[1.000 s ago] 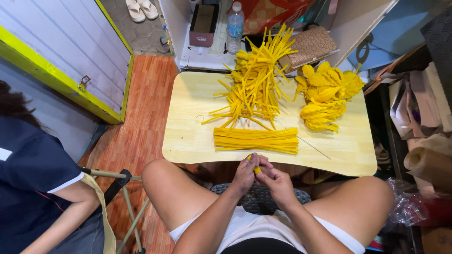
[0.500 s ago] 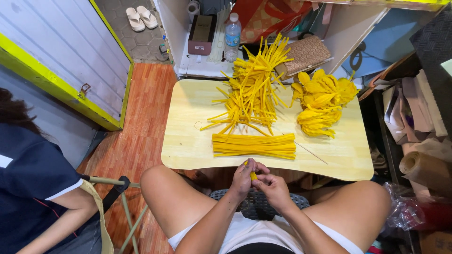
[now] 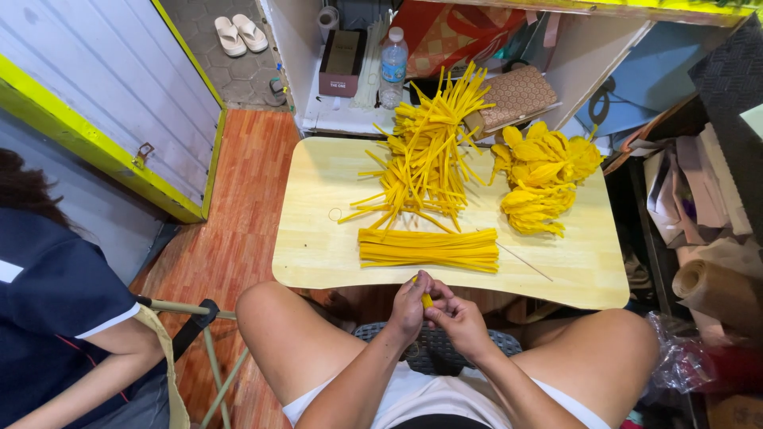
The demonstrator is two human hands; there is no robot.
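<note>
Hands, left (image 3: 409, 306) and right (image 3: 459, 318), pinch a yellow strip (image 3: 427, 300) beside the wooden table (image 3: 318, 246).

Both bare forearms angle inward from the lap and meet between the knees. The left hand (image 3: 409, 303) curls with its fingers bunched upward, pinching closed. The right hand (image 3: 459, 319) sits just beside it, touching, knuckles up, fingers folded toward the left fingertips.

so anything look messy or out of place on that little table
Only mildly. The loose yellow strips fan out crookedly and overhang the table's far edge, unlike the neat bundle near the hands. A thin stick lies alone and askew beside it. Nothing looks spilled or damaged.
</note>
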